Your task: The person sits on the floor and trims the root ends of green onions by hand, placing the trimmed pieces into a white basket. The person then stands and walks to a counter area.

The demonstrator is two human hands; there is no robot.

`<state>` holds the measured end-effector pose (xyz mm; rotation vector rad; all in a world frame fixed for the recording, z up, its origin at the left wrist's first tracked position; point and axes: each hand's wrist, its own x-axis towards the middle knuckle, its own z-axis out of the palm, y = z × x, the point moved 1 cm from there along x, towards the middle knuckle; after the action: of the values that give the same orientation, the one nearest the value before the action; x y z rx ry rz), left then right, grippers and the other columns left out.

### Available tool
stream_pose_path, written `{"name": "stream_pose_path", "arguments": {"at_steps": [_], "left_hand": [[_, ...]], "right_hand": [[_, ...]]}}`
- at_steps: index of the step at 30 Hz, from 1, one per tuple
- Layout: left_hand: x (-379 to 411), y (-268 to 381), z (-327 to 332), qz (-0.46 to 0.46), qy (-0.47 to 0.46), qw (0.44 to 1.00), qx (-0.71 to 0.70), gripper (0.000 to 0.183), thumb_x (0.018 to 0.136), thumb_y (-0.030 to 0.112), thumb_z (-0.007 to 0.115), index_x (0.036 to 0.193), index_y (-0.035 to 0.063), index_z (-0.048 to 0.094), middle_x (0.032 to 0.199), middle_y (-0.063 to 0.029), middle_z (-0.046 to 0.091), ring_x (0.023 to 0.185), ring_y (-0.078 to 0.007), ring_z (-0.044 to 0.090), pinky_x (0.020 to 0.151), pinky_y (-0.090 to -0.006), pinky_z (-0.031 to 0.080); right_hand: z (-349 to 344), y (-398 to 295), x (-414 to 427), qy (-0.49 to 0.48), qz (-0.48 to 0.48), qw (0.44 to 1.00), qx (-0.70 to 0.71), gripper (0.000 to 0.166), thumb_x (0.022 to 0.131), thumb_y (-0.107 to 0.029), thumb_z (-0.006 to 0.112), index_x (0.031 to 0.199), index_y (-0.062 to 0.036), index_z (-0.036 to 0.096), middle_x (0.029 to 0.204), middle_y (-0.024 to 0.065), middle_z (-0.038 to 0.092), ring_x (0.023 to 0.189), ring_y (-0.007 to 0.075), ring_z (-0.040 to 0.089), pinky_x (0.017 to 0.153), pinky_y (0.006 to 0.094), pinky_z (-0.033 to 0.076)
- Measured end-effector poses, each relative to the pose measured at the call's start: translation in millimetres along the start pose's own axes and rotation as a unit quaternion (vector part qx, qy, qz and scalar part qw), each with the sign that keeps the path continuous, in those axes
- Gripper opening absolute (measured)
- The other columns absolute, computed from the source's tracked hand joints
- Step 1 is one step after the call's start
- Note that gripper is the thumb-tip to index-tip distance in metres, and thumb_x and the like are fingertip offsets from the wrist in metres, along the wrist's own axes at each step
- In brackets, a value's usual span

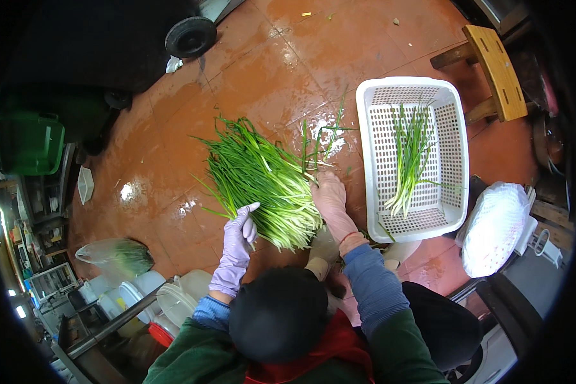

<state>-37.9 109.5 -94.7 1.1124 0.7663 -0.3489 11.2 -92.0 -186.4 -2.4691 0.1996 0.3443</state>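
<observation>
A large pile of green Chinese chives or thin scallions (264,187) lies on the wet floor, white ends towards the lower right. At the pile's left edge is my left hand (242,225) in a lilac glove, closed round a few stalks. My right hand (329,192), in a pale pink glove, touches the white ends at the pile's right edge; its fingertips are partly hidden, so its grip is unclear. Loose green leaves (324,139) lie just beyond it. To the right, a white perforated plastic basket (413,233) holds a smaller bunch of the same greens (410,158).
A wooden stool (499,72) stands behind the basket at right, with a white plastic bag (492,230) nearer. At left are a bag of greens (125,257), plastic tubs (144,288) and a green bin (29,144). A black wheel (191,37) rests on the tiled floor.
</observation>
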Motion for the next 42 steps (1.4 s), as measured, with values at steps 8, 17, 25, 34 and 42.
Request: {"name": "stream_pose_path", "arguments": {"at_steps": [8,17,25,34,42], "left_hand": [[10,-1,20,0.017,-0.005,0.996,0.09,0.032,0.092,0.023,0.043,0.102,-0.0038,0.057,0.053,-0.0015,0.048,0.046,-0.0115,0.046,0.045,-0.0226,0.04],[26,-16,31,-0.015,-0.078,0.997,0.023,0.033,0.092,0.023,0.043,0.108,-0.0028,0.055,0.083,-0.0059,0.061,0.065,-0.0105,0.056,0.057,-0.0212,0.046],[25,-5,68,-0.036,-0.128,0.991,0.023,0.028,0.09,0.017,0.048,0.109,-0.0009,0.054,0.094,-0.0065,0.062,0.075,-0.0103,0.056,0.067,-0.0219,0.047],[12,-5,65,0.012,-0.092,0.996,-0.014,0.021,0.088,0.015,0.05,0.098,-0.0024,0.056,0.086,-0.0093,0.061,0.073,-0.0163,0.059,0.069,-0.0277,0.05],[-2,5,58,0.012,-0.122,0.989,0.078,0.025,0.09,0.021,0.046,0.096,-0.0014,0.056,0.073,-0.0051,0.06,0.067,-0.0148,0.059,0.065,-0.0265,0.049]], "right_hand": [[35,8,16,-0.087,0.024,0.995,-0.05,0.017,0.073,-0.022,0.059,0.082,-0.0091,0.063,0.09,0.0115,0.055,0.088,0.0279,0.053,0.072,0.0407,0.04],[-52,-6,-37,-0.158,0.152,0.844,0.489,0.015,0.076,-0.015,0.063,0.079,-0.001,0.06,0.077,0.0055,0.057,0.07,0.0119,0.052,0.065,0.0262,0.042],[-56,-32,-70,-0.1,-0.001,0.944,0.315,0.017,0.078,-0.017,0.061,0.085,-0.0012,0.059,0.076,0.0087,0.06,0.068,0.015,0.056,0.064,0.0279,0.043],[-70,-17,-54,-0.1,0.056,0.934,0.338,0.02,0.083,-0.018,0.055,0.09,-0.0006,0.062,0.081,0.0097,0.062,0.071,0.0153,0.057,0.067,0.0266,0.044],[-97,-32,-26,0.098,-0.036,0.964,0.246,0.027,0.086,-0.023,0.049,0.101,-0.0029,0.06,0.101,0.0176,0.057,0.093,0.0317,0.055,0.081,0.0366,0.043]]}}
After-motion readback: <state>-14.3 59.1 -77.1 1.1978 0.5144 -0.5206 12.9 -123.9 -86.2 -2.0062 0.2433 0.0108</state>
